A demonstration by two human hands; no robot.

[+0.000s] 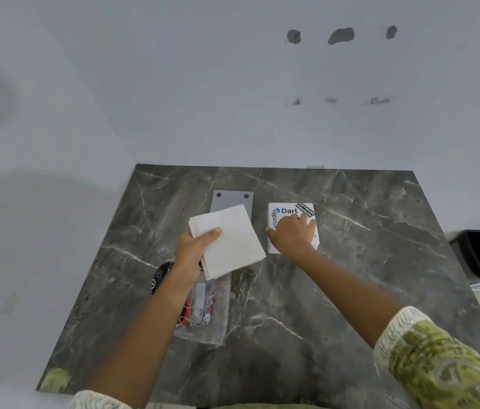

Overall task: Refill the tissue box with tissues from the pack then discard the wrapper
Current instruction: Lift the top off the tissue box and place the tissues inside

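Dark marble table [350,290] sitting against pale wall. L hand [194,246] gripping white tissue stack [229,240], thumb clamped on top, holding it over grey lid [231,199]. R hand [291,234] lying flat on white stickered tissue box [286,214], fingers spread. Clear wrapper [206,311] lying near-side, under L forearm.

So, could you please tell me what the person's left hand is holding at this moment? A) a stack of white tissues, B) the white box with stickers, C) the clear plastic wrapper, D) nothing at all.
A: the left hand has its grip on the stack of white tissues, thumb on top, while the clear wrapper lies on the table and the right hand rests on the stickered box.
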